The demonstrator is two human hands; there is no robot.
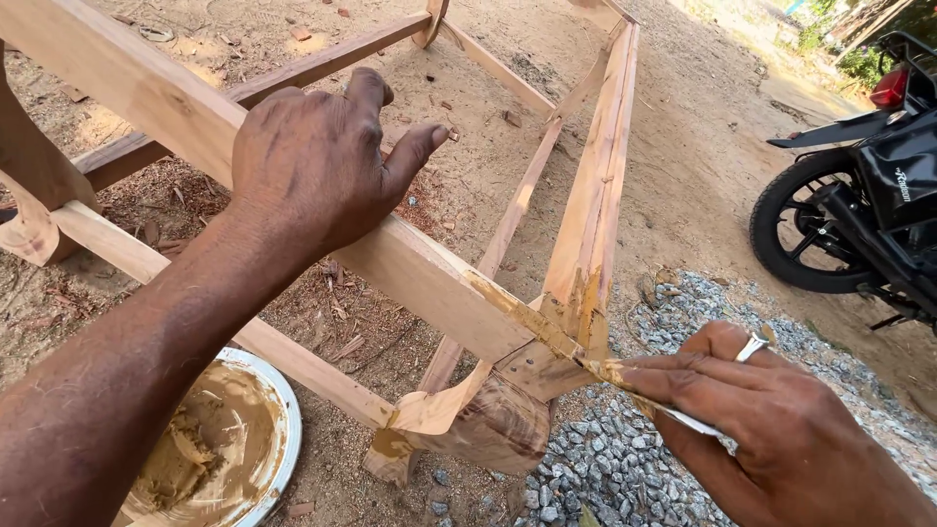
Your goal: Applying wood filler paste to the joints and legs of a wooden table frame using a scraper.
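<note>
From the head camera, the left hand (317,161) lies flat, fingers loosely spread, on the top rail of the frame (429,278), while the right hand (771,429) pinches a scraper (625,383) against the frame's putty-smeared near corner, above the putty dish (278,410) on the ground.

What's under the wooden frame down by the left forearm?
A round white plate of tan filler paste lies on the dirt under the wooden frame. The left forearm covers the plate's left part, so that side cannot be seen.
</note>
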